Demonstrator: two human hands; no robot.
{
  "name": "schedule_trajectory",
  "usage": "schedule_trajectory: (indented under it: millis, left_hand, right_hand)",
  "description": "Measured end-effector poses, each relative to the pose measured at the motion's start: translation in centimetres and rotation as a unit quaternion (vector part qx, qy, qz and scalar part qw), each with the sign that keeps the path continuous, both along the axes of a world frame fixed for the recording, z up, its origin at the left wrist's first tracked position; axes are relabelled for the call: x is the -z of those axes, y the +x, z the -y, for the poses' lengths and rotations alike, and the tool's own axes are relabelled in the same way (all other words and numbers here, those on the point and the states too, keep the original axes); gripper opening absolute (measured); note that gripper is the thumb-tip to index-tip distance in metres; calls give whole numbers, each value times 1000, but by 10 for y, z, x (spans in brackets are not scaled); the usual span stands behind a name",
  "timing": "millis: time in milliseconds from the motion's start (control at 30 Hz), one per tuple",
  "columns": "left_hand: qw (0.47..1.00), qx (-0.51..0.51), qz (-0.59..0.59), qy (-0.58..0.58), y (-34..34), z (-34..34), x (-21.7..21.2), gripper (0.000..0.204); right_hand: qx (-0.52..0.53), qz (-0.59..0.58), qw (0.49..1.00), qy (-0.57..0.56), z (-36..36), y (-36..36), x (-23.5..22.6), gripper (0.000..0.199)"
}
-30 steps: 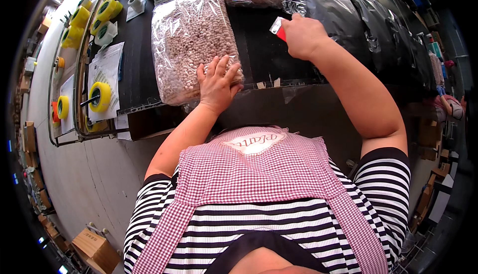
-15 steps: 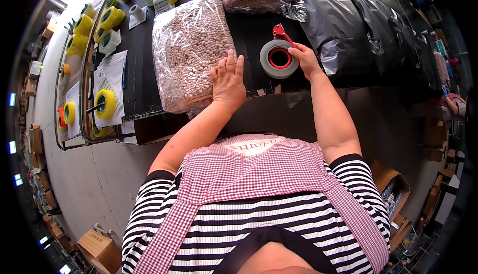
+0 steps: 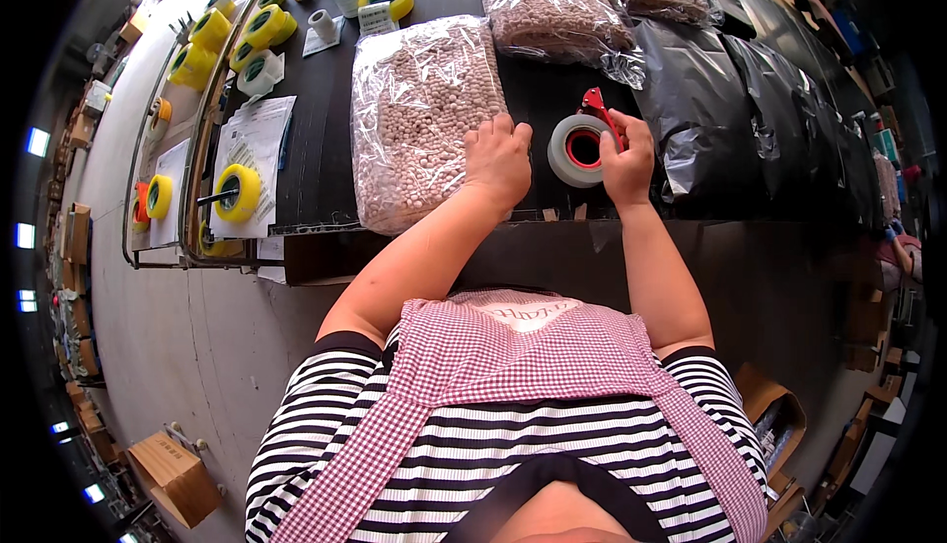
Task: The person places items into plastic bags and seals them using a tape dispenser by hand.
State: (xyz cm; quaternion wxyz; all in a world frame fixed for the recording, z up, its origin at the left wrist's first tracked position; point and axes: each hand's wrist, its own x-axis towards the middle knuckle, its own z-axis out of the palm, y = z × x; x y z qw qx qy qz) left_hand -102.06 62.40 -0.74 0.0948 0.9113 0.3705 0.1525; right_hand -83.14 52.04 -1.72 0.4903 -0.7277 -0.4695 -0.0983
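A beige bobbled mat in a clear plastic bag lies flat on the black table. At its right edge is my left hand, back upward, fingers bent and closed on the bag's side; the fingertips are partly hidden. My right hand grips a red tape dispenser by its handle. The dispenser carries a large roll of clear tape and is held over the table, just right of the bagged mat.
More bagged mats are piled behind. Black plastic packages line the right side. On the left, a metal rack stands by yellow tape rolls and paper sheets. Cardboard boxes stand on the floor.
The view has shifted, so the table things appear further right and slightly lower. My left hand's fingers have gone from stretched out to bent at the bag's edge. My right hand keeps the dispenser.
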Motion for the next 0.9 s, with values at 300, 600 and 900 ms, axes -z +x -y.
schedule_trajectory:
  millis: [300,600,900]
  left_hand:
    - [993,-113,-46,-6,-138,-134,-11,69]
    - [955,-152,57,-247,-161,-70,11,86]
    - [993,86,77,-23,-187,-113,-62,34]
  right_hand:
    - [-227,-40,960,-161,-55,-97,-18,58]
    - [-179,-162,894,-377,-151,-101,-3,99]
    - [-190,82,914,-350,-154,-143,-33,72]
